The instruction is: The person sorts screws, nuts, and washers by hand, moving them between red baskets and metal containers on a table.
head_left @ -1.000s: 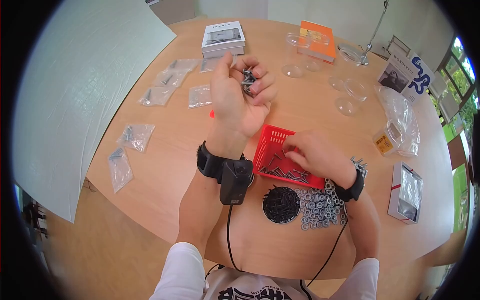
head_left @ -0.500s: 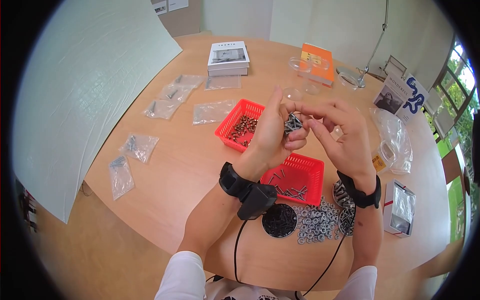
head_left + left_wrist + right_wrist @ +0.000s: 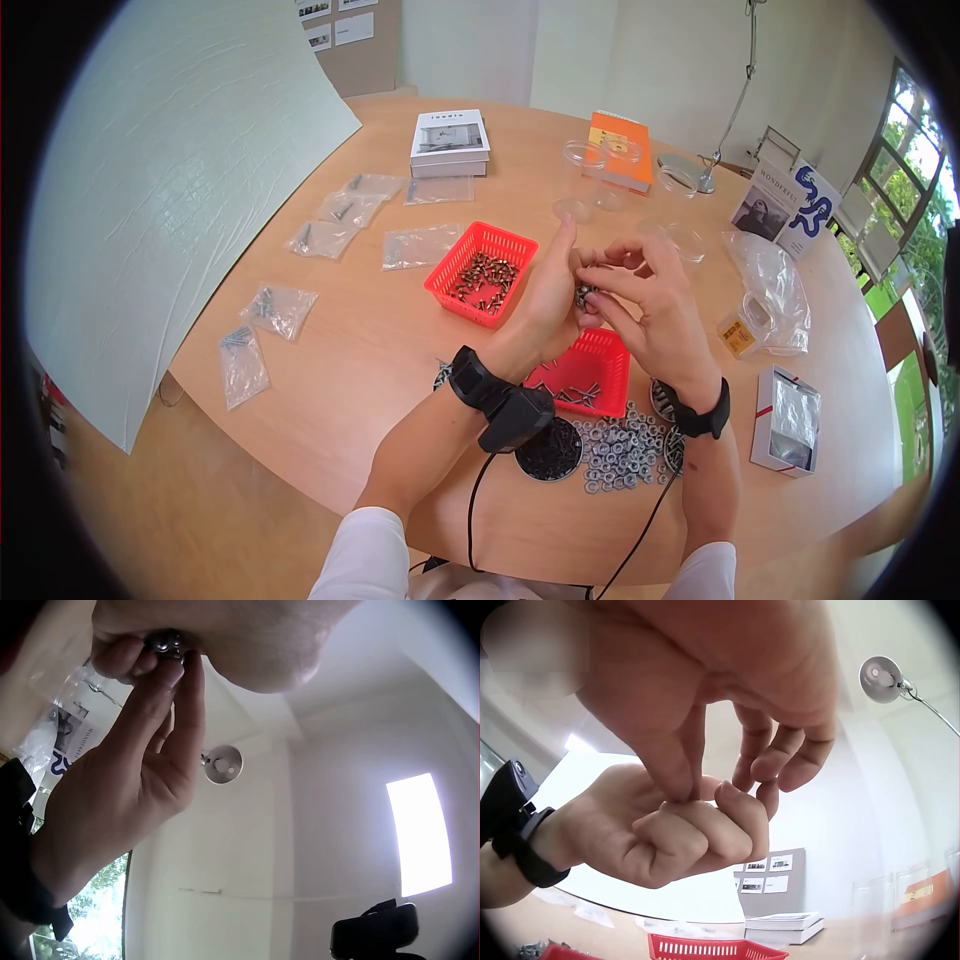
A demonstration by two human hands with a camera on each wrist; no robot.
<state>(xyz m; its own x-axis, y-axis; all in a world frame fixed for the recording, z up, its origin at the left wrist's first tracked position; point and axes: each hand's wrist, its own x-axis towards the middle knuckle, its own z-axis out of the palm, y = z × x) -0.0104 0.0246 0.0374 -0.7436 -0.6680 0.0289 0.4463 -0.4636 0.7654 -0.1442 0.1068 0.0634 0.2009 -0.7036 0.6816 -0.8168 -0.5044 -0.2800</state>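
Observation:
My left hand is raised above the table with its fingers curled round a small heap of metal screws. Reaching into that palm, my right hand pinches at the screws with thumb and index finger. Shiny screw heads show beside those fingertips in the left wrist view, while the curled left fingers hide them in the right wrist view. Beneath the hands stands a red basket with loose silver screws. Another red basket, farther left, holds coppery screws.
Near the front edge are a dish of black screws and many loose nuts. Small plastic bags lie at left. Books, clear cups and a lamp stand at the back, a white box at right.
My right hand has come up out of the nearer red basket to the left palm, and its fingertips have closed in on the screws. The left hand has moved right and lower.

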